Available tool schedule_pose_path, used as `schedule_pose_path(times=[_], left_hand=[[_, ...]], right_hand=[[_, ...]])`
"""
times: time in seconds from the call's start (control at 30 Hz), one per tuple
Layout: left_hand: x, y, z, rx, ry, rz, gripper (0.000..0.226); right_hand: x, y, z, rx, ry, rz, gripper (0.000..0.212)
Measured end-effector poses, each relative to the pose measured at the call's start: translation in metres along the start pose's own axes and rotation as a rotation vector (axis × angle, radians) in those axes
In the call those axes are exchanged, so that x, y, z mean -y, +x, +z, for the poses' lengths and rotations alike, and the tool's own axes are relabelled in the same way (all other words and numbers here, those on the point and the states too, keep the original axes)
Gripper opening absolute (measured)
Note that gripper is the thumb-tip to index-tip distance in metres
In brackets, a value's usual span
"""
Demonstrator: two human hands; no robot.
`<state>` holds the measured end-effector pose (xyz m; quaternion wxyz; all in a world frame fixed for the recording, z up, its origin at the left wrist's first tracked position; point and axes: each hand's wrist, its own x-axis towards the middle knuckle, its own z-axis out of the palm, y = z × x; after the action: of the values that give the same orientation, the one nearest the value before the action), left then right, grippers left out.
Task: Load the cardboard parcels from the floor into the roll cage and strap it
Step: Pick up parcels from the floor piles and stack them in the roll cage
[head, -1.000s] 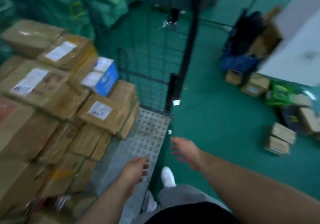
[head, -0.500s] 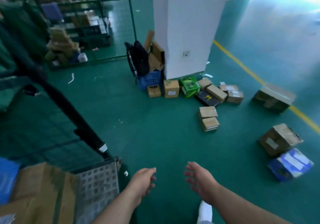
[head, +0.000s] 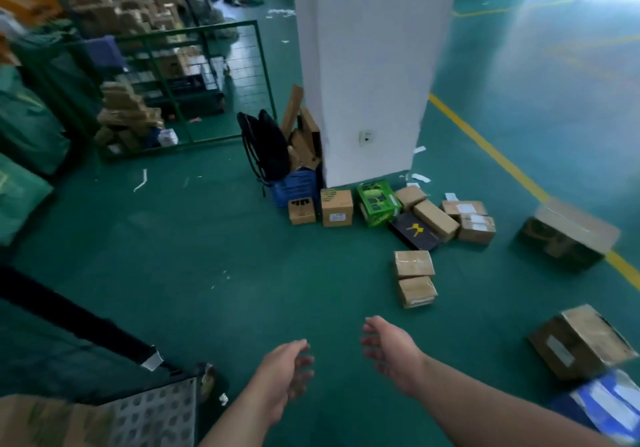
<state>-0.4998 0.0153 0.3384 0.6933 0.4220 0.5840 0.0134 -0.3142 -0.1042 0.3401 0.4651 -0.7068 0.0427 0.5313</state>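
Two hands, left hand (head: 281, 375) and right hand (head: 391, 353), hang loosely spread near two touching parcels (head: 414, 264).

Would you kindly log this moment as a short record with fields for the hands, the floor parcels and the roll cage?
left hand: open, empty, above the floor
right hand: open, empty, palm turned inward
nearest parcels: two small cardboard boxes, touching, ahead of the right hand
pillar cluster: boxes, one green box, at the white pillar
roll cage: lower left; cardboard parcel on its perforated base
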Motion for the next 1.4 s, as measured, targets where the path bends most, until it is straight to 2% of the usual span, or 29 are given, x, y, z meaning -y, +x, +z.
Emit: schedule_pose_path(times=[0.23, 0.43, 0.63, 0.83, 1.03, 1.23, 1.4], left_hand=[[-0.053, 0.072, -0.053, -0.133, -0.094, -0.064, 0.03], [-0.158, 0.16, -0.084, -0.078, -0.008, -0.087, 0.027], [-0.281, 0.225, -0.084, -0.012, 0.046, 0.003, 0.025], [-0.34, 0.295, -0.069, 0.031, 0.014, -0.053, 0.025], [-0.404, 0.358, -0.073, -0.013, 0.062, -0.126, 0.03], [-0.488, 0.417, -0.11, -0.207, -0.069, -0.102, 0.023], [-0.532, 0.463, -0.132, -0.184, -0.1, -0.221, 0.026]], right_hand=[[0.065, 0.073, 0.069, 0.076, -0.158, -0.01, 0.03], [0.155, 0.119, 0.103, 0.016, -0.083, 0.015, 0.029], [0.227, 0.164, 0.112, -0.087, 0.008, 0.047, 0.032], [0.295, 0.228, 0.116, -0.102, 0.017, 0.084, 0.032], [0.387, 0.323, 0.127, -0.062, -0.125, 0.083, 0.02], [0.485, 0.439, 0.171, 0.023, -0.358, 0.075, 0.018], [0.535, 0.51, 0.215, 0.013, -0.397, 0.103, 0.022]])
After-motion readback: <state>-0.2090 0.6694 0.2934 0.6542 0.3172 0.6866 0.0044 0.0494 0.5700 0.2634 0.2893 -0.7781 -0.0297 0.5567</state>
